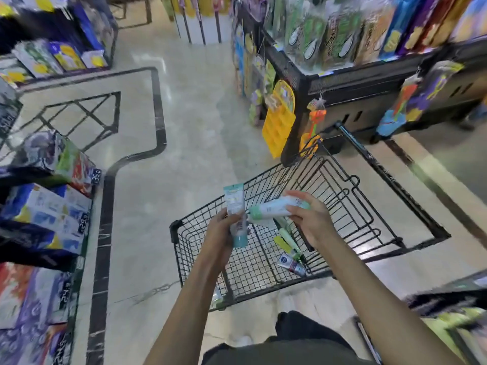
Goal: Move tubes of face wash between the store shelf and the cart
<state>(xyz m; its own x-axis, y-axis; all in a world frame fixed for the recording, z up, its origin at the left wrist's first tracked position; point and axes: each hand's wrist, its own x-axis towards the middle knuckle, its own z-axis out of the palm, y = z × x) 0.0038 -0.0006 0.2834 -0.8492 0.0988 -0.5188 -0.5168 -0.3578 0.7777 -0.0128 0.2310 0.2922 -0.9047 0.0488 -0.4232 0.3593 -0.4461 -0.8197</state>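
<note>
Bright, even overhead store lighting; no strong directional shadows. Pale reflections of ceiling lights glare off the polished floor (163,143), strongest near the top centre. Motion blur smears most of the view: packaging on the left shelves (44,206) and the hanging goods on the right shelf unit (369,48) are streaked, their print unreadable. The centre is sharper, where the wire cart (297,227) shows crisp grid lines, though the tubes held above it are soft. Wide-angle distortion bends the floor's dark inlay lines and tilts the shelving outward toward the edges. Colours appear saturated; the lower corners fall darker.
</note>
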